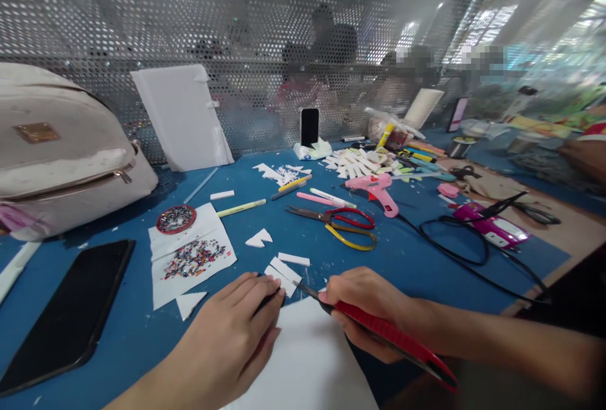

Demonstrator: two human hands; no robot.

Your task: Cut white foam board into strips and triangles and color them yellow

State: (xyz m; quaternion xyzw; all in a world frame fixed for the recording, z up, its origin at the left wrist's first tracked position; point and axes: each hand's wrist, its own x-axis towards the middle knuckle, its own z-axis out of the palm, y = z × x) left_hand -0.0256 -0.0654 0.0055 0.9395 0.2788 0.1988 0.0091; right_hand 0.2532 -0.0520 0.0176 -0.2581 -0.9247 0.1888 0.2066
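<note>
My right hand (367, 309) is wrapped round a red utility knife (392, 334). Its blade tip touches a small white foam-board piece (284, 276), split by a slanting line. My left hand (239, 328) is closed, with its fingertips pressing at the left edge of that piece. Something dark shows under its fingers, mostly hidden. Below both hands lies a large white sheet (307, 359). Just above the piece is a white strip (294, 259), and a notched white scrap (259, 238) lies farther up.
Red-and-yellow-handled scissors (331, 217), a pink glue gun (376, 190) with black cable, and a pile of white strips (362, 162) lie beyond. At left are beads on paper (194, 258), a black phone (71, 315) and a white backpack (66, 163). Another person's arm (587, 154) shows far right.
</note>
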